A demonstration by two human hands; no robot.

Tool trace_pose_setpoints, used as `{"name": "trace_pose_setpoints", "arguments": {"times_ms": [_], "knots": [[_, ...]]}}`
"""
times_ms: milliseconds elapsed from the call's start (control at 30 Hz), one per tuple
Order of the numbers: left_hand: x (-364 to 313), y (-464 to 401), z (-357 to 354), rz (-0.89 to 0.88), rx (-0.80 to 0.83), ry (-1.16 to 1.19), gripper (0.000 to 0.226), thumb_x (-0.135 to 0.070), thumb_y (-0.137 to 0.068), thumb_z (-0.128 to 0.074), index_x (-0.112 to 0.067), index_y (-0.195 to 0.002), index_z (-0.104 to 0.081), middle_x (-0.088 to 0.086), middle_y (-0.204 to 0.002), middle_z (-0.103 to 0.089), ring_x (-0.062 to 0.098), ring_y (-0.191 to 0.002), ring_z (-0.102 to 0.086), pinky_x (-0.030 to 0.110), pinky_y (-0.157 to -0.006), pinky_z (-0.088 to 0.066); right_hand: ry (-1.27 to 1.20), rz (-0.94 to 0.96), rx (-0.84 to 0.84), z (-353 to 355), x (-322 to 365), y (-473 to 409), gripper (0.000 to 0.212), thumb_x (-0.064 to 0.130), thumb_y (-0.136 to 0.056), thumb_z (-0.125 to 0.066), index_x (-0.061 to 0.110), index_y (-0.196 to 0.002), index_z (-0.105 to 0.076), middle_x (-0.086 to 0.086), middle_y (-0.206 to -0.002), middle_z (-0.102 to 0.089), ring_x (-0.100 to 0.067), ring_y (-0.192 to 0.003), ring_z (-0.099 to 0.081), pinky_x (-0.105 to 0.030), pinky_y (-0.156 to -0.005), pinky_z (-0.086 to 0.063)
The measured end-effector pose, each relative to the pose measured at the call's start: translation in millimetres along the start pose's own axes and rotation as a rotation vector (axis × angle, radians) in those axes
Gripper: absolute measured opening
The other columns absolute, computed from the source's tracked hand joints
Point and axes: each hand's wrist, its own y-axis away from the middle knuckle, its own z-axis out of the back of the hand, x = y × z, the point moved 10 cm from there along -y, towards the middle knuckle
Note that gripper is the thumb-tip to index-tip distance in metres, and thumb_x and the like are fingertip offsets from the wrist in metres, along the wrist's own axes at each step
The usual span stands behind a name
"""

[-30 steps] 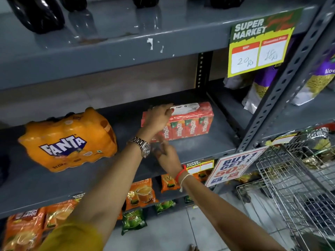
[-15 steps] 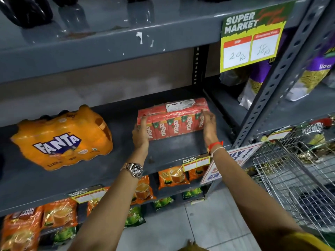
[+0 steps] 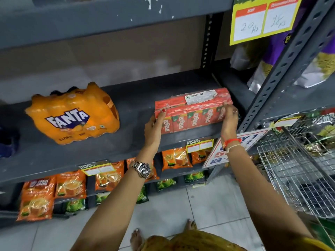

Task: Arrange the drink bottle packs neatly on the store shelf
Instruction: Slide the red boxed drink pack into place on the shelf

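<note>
Red juice pack (image 3: 193, 110) is gripped at both ends: left hand (image 3: 153, 128) clasped on its left end, right hand (image 3: 228, 118) on its right end. Pack is held between the hands on the grey shelf (image 3: 130, 144). Orange soda pack (image 3: 73, 115) is seen well left of the left hand, on the same shelf.

Both arms reach forward; left hand (image 3: 154, 126) and right hand (image 3: 228, 118) face each other, fingers curled, clamping the pack (image 3: 192, 113) by its ends
</note>
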Motion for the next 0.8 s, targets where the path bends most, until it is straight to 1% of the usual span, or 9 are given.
{"name": "trace_pose_setpoints", "arguments": {"times_ms": [133, 233, 333, 433, 500, 567, 633, 733, 800], "knots": [[3, 10, -2, -0.009, 0.025, 0.015, 0.014, -0.047, -0.086, -0.058, -0.033, -0.087, -0.062, -0.013, -0.084, -0.071, -0.003, -0.071, -0.069, 0.018, -0.068, -0.045, -0.014, 0.029, 0.011, 9, -3, 11, 0.019, 0.03, -0.095, -0.044, 0.017, -0.108, -0.046, 0.009, -0.096, -0.057, 0.0, -0.085, -0.056, -0.017, -0.073, -0.046], [4, 17, -2, -0.021, 0.032, 0.033, 0.011, -0.043, -0.088, -0.057, -0.033, -0.09, -0.061, -0.011, -0.088, -0.07, 0.0, -0.076, -0.068, 0.018, -0.069, -0.047, -0.014, 0.049, 0.004, 16, -7, 17, 0.021, 0.029, -0.096, -0.042, 0.015, -0.111, -0.045, 0.007, -0.099, -0.056, 0.0, -0.087, -0.055, -0.007, -0.064, -0.047], [4, 23, -4, -0.049, 0.058, 0.06, 0.01, -0.039, -0.089, -0.057, -0.03, -0.092, -0.062, -0.012, -0.087, -0.071, -0.001, -0.075, -0.07, 0.01, -0.064, -0.05, -0.018, 0.065, 0.003, 20, -7, 21, 0.021, 0.029, -0.097, -0.042, 0.015, -0.112, -0.045, 0.007, -0.099, -0.055, 0.002, -0.086, -0.055, 0.0, -0.059, -0.044], [0, 27, -6, -0.072, 0.086, 0.073, 0.02, -0.038, -0.09, -0.056, -0.024, -0.103, -0.062, -0.007, -0.093, -0.071, 0.0, -0.077, -0.071, 0.01, -0.066, -0.052, -0.001, 0.051, 0.0, 21, -10, 26, 0.032, 0.032, -0.097, -0.041, 0.011, -0.12, -0.046, 0.003, -0.107, -0.056, 0.003, -0.087, -0.055, 0.001, -0.059, -0.044], [-3, 30, -6, -0.064, 0.092, 0.074, 0.03, -0.039, -0.091, -0.054, -0.02, -0.114, -0.058, -0.007, -0.098, -0.07, -0.003, -0.078, -0.07, 0.012, -0.068, -0.051, -0.035, 0.051, 0.006, 16, -1, 33, 0.045, 0.034, -0.097, -0.041, 0.007, -0.134, -0.042, 0.003, -0.114, -0.059, 0.002, -0.094, -0.058, 0.0, -0.067, -0.047], [-4, 33, -6, -0.052, 0.107, 0.085, 0.046, -0.04, -0.092, -0.051, -0.019, -0.133, -0.047, -0.005, -0.12, -0.063, -0.005, -0.093, -0.066, 0.008, -0.071, -0.049, -0.076, 0.099, -0.077, 21, 7, 45, 0.052, 0.032, -0.097, -0.044, 0.006, -0.141, -0.036, -0.006, -0.132, -0.055, -0.011, -0.116, -0.057, -0.014, -0.094, -0.048], [-4, 37, 8, -0.044, 0.042, 0.113, 0.064, -0.042, -0.093, -0.049, -0.021, -0.148, -0.027, -0.002, -0.149, -0.041, 0.0, -0.125, -0.047, 0.008, -0.088, -0.039, -0.046, 0.117, -0.191, 36, -5, 64, 0.049, 0.025, -0.096, -0.047, 0.003, -0.138, -0.036, -0.013, -0.142, -0.044, -0.02, -0.13, -0.045, -0.026, -0.109, -0.038], [-4, 46, 64, -0.09, -0.165, 0.204, 0.064, -0.039, -0.095, -0.048, -0.023, -0.15, -0.022, -0.007, -0.159, -0.023, 0.001, -0.137, -0.027, 0.016, -0.1, -0.024, 0.15, -0.08, -0.108, 20, -53, 105, 0.028, 0.019, -0.093, -0.047, 0.005, -0.118, -0.045, -0.005, -0.115, -0.047, -0.017, -0.115, -0.052, -0.031, -0.098, -0.046], [2, 52, 111, -0.131, -0.279, 0.219, 0.06, -0.036, -0.096, -0.046, -0.02, -0.15, -0.026, -0.005, -0.158, -0.026, 0.005, -0.139, -0.029, 0.02, -0.105, -0.026, 0.068, 0.169, -0.102, -4, -30, 134, 0.024, 0.018, -0.091, -0.048, 0.008, -0.112, -0.049, -0.002, -0.103, -0.047, -0.008, -0.094, -0.051, -0.024, -0.085, -0.045]]}}
